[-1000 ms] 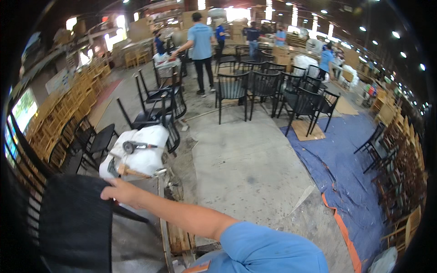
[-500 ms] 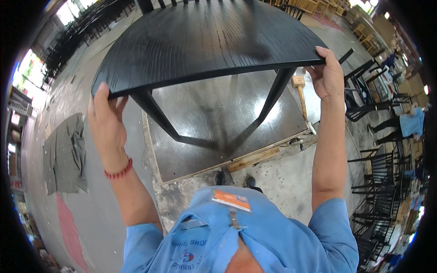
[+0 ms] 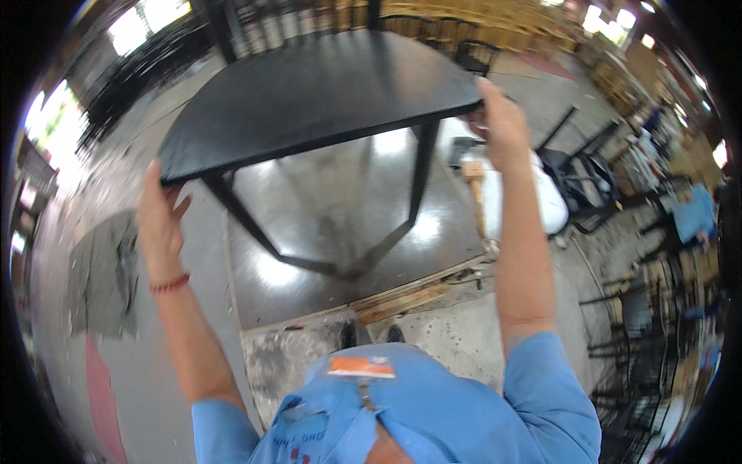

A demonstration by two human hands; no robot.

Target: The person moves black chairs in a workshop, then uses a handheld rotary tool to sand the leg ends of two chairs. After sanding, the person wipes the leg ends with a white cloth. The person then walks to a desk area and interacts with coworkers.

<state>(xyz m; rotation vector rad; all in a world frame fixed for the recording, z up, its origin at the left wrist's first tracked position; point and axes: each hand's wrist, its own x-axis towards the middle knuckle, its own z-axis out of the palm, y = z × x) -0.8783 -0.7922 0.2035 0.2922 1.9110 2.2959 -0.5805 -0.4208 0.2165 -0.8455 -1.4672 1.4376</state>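
Black filled the upper middle of the head view: the chair [image 3: 325,100] was just ahead of you, its near legs reaching down to a glossy dark board [image 3: 332,216]. Your left hand [image 3: 161,228] (red bracelet [image 3: 169,285] at the wrist) was clasped on the chair's left front corner, and your right hand [image 3: 504,131] gripped the right one. One wooden mallet [image 3: 474,173] lay at the board's right edge, beside a white bundle [image 3: 547,195].

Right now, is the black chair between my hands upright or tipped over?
Upright. The black spindle-back chair has its seat facing up, front legs pointing down, and backrest rising behind.
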